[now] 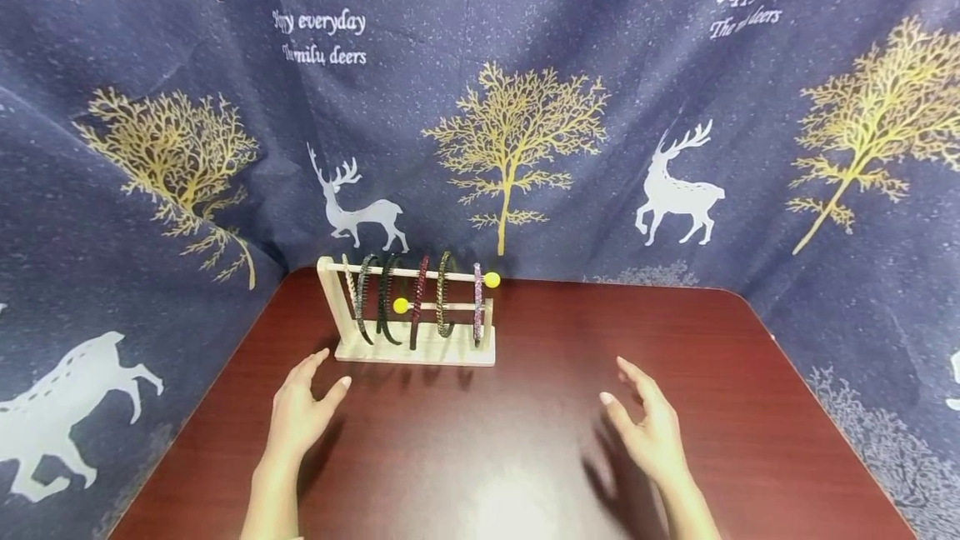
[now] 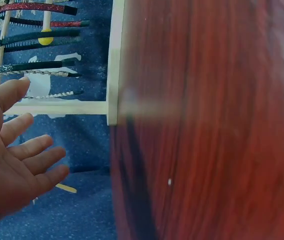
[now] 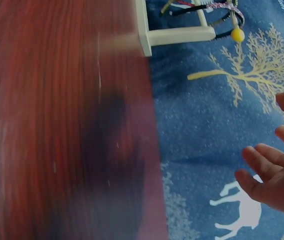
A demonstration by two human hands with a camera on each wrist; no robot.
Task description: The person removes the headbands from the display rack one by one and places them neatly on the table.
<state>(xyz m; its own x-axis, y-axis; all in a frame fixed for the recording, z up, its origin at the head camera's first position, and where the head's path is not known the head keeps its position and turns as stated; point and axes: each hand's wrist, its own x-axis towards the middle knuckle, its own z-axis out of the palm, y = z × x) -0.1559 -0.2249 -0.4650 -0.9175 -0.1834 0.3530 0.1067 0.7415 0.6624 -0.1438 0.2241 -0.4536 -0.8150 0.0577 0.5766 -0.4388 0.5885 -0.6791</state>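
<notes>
A pale wooden rack (image 1: 416, 354) with two rods, each tipped by a yellow ball (image 1: 492, 280), stands at the back left of the table. Several headbands hang on it: a cream one, a grey one (image 1: 363, 298), black ones, a dark red one (image 1: 419, 302), a gold-brown one (image 1: 442, 294) and a purple glittery one (image 1: 477, 302). My left hand (image 1: 298, 411) hovers before the rack's left end, fingers spread and holding nothing. Over the table's right half is my right hand (image 1: 648, 432), likewise holding nothing, its thumb apart from the fingers.
The reddish-brown table (image 1: 540, 407) has rounded far corners. Behind it and at both sides hangs a dark blue cloth (image 1: 525, 23) printed with white deer and golden trees. Shadows of both hands fall on the tabletop.
</notes>
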